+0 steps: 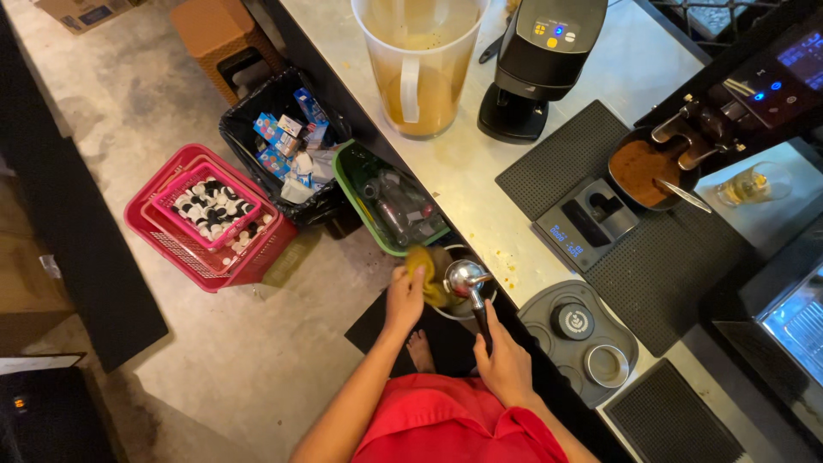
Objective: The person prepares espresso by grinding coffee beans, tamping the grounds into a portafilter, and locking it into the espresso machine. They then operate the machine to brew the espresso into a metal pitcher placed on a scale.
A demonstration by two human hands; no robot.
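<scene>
I have the portafilter (467,279) in my right hand (506,364), grip closed around its black handle, with the steel basket tipped over a round bin (454,310) that sits below the tabletop (480,184) edge. My left hand (403,300) is closed on a yellow cloth (426,270), pressed against the basket's rim. As I judge it, this is the wiping step: the basket is being cleaned out over the bin. The next move calls for turning the cloth round the inside of the basket while my right grip keeps the handle steady, and holding it over the bin so loose grounds fall there and not on the floor.

Just beside my right hand on the tabletop lies one grey tamping station (579,339) with one black tamper (572,321) and one metal ring (606,365) on it. Further along sits one scale (585,225) on a black mat (561,159), and near it one dish of grounds (643,171) under the grinder (729,111). I count three black mats in all. At the far end stand one jug (420,64) of brown liquid and one black machine (540,64).

On the floor, left of me, I count one green bin (351,193) of bottles, one black bin (249,129) of cartons, and two red baskets (163,231), one nested in the other, holding small capped bottles.
</scene>
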